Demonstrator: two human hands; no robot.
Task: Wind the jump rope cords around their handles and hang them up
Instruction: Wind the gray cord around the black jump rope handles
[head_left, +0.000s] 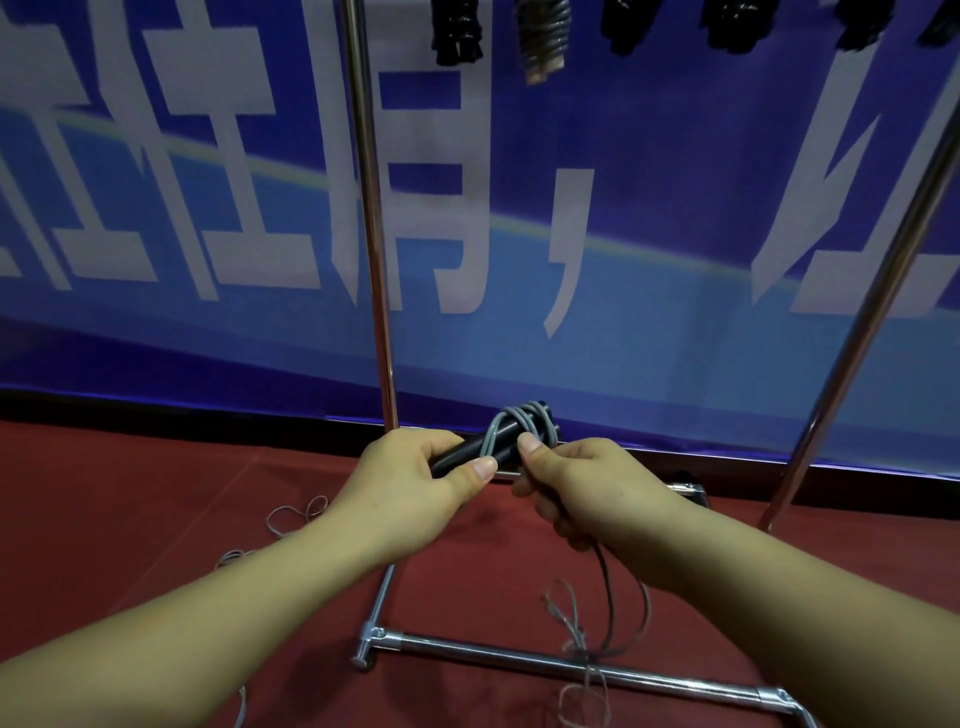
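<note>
With the left hand (415, 480) gripping the black handles (480, 449) and the right hand (576, 486) pinching the grey cord (511, 423), slack could loosen the coils.

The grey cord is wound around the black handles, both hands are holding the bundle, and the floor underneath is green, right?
Not quite: the head view shows a red floor, not green. The grey cord is wound around the black handles, with the left hand and right hand holding them.
</note>
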